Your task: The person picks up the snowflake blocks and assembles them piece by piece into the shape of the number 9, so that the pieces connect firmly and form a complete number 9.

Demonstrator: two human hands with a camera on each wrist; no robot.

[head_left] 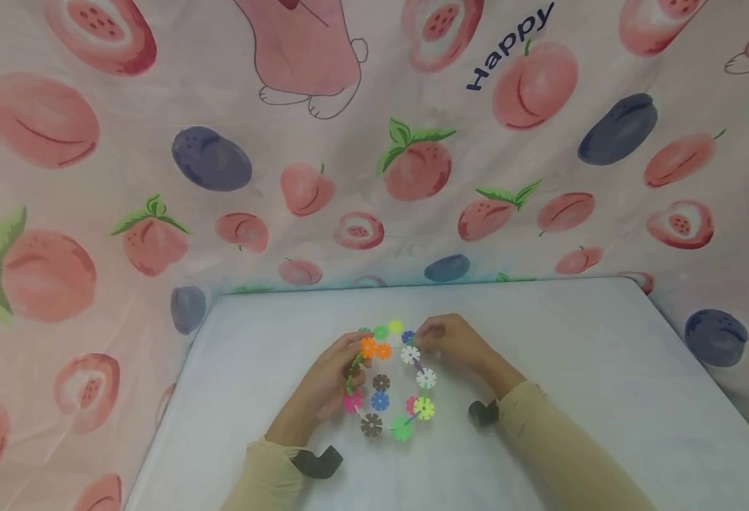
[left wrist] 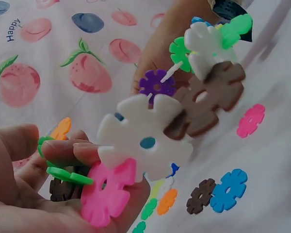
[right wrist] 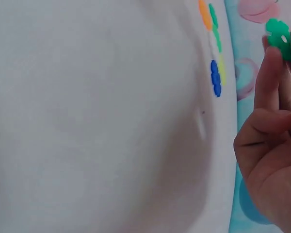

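Observation:
A loop-like chain of interlocking snowflake discs hangs between my hands, with a pink disc (left wrist: 109, 191), a white disc (left wrist: 143, 141) and a brown disc (left wrist: 206, 99) large in the left wrist view. My left hand (head_left: 329, 376) grips one side of it, its fingers around a green disc (left wrist: 68, 175) next to the pink one. On the other side my right hand (head_left: 454, 344) is raised near the chain's far end. In the right wrist view its fingertips pinch a green disc (right wrist: 280, 39); whether this disc joins the chain is not visible there.
On the white table (head_left: 253, 341) lie loose discs: a brown disc (left wrist: 201, 196), a blue disc (left wrist: 229, 191) and a pink disc (left wrist: 251, 120). A row with an orange disc (right wrist: 204, 13) and a dark blue disc (right wrist: 216, 78) lies near the back edge. Fruit-print cloth (head_left: 348, 163) hangs behind.

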